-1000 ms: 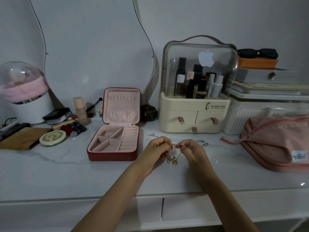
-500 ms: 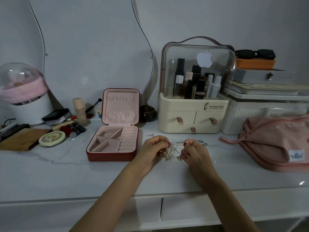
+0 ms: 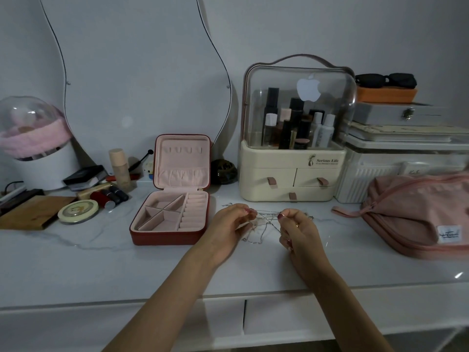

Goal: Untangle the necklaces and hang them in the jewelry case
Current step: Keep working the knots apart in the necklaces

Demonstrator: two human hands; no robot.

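several thin silver necklaces [image 3: 264, 224] hang in one tangle between the two hands, just above the white marbled worktop [image 3: 76, 270], with loops of chain drooping to the surface near the front of the tangle; how many chains there are cannot be told. the left hand [image 3: 228, 229] has its fingers curled and pinches a strand at its fingertips, thumb against forefinger. the right hand [image 3: 297, 231] does the same on the other side, its fingers curled and the chain pinched at the top, so that a strand runs taut from one hand to the other. more chain lies on the worktop just behind the hands.

the jewelry case [image 3: 172, 212] stands open just to the left of the left hand, red outside and pink inside, its lid upright with a row of small hooks near the top and its base split into compartments and ring rolls. behind the hands sits a cream cosmetics organiser [image 3: 291, 179] with a clear dome and three small drawers. a pink zip bag [image 3: 416, 212] lies at the right. at the left are a round tin [image 3: 78, 211], lipsticks [image 3: 109, 196] and a wooden board [image 3: 33, 212].
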